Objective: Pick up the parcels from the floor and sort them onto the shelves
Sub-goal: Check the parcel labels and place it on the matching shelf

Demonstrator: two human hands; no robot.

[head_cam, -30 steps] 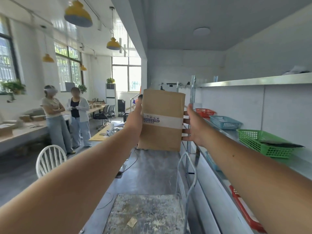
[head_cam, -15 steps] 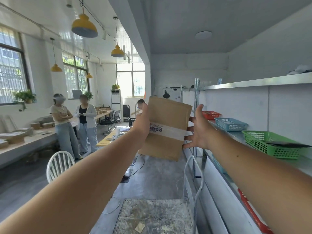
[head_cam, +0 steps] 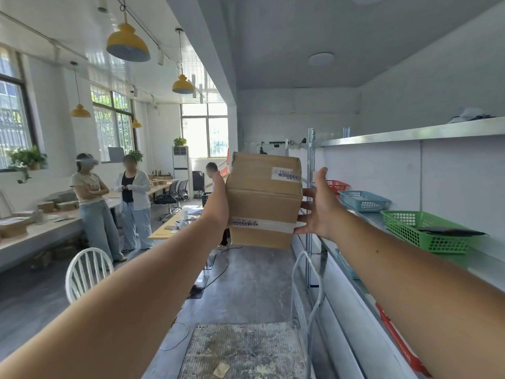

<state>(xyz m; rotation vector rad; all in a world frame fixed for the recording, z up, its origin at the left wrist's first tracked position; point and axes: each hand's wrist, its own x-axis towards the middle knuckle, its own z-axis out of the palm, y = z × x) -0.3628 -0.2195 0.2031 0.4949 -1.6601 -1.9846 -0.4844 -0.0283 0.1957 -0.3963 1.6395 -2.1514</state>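
The box [head_cam: 263, 203] has tipped toward me since a moment ago, so its top face and a second label now show. It hangs in the air at twelve o'clock. My left hand [head_cam: 218, 203] presses its left side, thumb straight up, fingers hidden behind the cardboard, and my right hand [head_cam: 321, 209] is spread wide with its fingertips on the right side. The grey concrete floor [head_cam: 246, 283] runs ahead through a bright workroom. The metal shelves [head_cam: 410, 131] at two o'clock hold the green basket [head_cam: 420, 231], blue basket [head_cam: 363, 201] and red basket [head_cam: 336, 185]. A cart [head_cam: 243, 351] sits at six o'clock, a white chair [head_cam: 87, 269] at eight, and two people [head_cam: 93, 209] stand at ten.
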